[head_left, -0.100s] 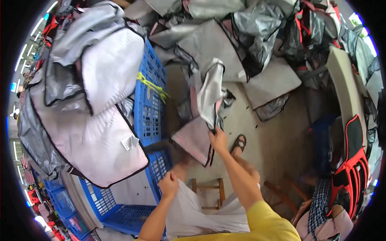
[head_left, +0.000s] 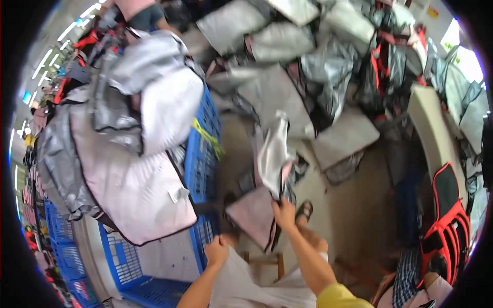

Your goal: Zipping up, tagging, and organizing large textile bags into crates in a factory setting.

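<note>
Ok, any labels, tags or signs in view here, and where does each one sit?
White label: small rectangle on the pink fabric panel draped over the blue crate, left of the hands.
Yellow sign: small patch at the top right edge, too small to make out further.
No screens or packages visible.

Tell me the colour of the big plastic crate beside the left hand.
Blue, clearest in the head view: the lattice plastic crate.

One camera on the person's head, looking down.

It sits high up and points down at the floor, so the two bare arms come in from the bottom edge. The right hand (head_left: 283, 213) is close, and the big blue plastic crate (head_left: 203, 169) sits just to the left. The round lens bends the edges, so things near the rim look blurry and hard to make out.
</note>
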Action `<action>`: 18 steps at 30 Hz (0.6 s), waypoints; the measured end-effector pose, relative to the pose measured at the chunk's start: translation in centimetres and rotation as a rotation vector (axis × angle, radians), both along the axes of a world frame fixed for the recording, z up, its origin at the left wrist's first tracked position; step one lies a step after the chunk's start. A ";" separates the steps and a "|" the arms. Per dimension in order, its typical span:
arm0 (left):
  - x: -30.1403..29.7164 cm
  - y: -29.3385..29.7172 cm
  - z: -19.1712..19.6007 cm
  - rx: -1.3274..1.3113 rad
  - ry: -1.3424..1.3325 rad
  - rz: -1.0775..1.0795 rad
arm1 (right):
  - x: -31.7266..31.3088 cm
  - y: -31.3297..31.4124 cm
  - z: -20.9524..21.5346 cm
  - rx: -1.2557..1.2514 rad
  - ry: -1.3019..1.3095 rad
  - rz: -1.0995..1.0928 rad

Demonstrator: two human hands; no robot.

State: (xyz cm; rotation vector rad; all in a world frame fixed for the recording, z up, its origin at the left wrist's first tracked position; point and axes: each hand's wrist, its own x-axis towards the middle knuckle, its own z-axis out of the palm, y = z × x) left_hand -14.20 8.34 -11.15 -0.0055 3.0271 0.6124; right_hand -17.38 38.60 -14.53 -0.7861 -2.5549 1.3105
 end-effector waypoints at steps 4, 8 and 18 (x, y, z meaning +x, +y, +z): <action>1.9 -0.6 0.4 -0.073 -0.013 0.037 | 6.4 -2.5 6.9 -0.075 -0.065 -0.037; 2.2 -0.7 1.2 -0.067 -0.016 0.072 | 10.5 -2.6 8.1 -0.017 -0.119 -0.131; 2.3 -2.4 2.1 -0.048 0.000 0.100 | 5.0 9.2 4.7 -0.079 -0.412 -0.409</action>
